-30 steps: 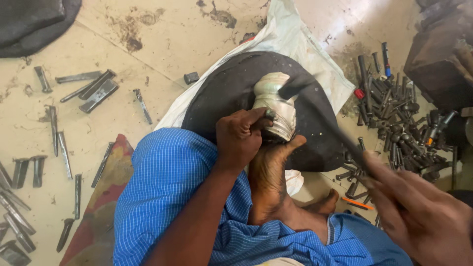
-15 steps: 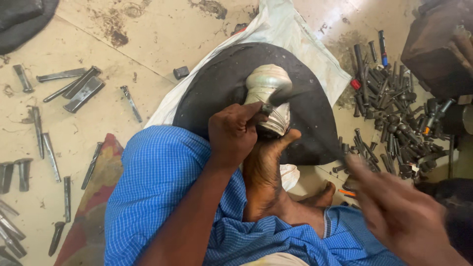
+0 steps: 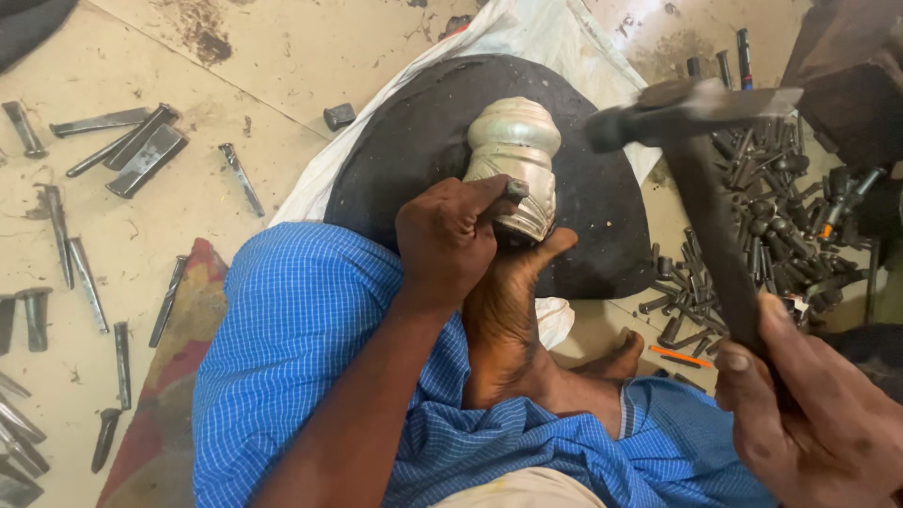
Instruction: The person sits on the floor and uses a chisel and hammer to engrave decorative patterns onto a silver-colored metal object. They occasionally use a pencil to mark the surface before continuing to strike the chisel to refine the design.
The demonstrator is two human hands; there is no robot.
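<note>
Silver vessel (image 3: 515, 160) lay on the black pad (image 3: 395, 179), pinned by a foot (image 3: 508, 301); left hand (image 3: 447, 240) gripped a punch against it. Right hand (image 3: 818, 423), clenching the hammer (image 3: 696, 141), had swung it up from 4 o'clock, poised above.

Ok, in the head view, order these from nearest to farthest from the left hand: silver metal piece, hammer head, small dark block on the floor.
1. Silver metal piece, touching the left hand.
2. Small dark block, up-left on the floor.
3. Hammer head, raised at right.
</note>
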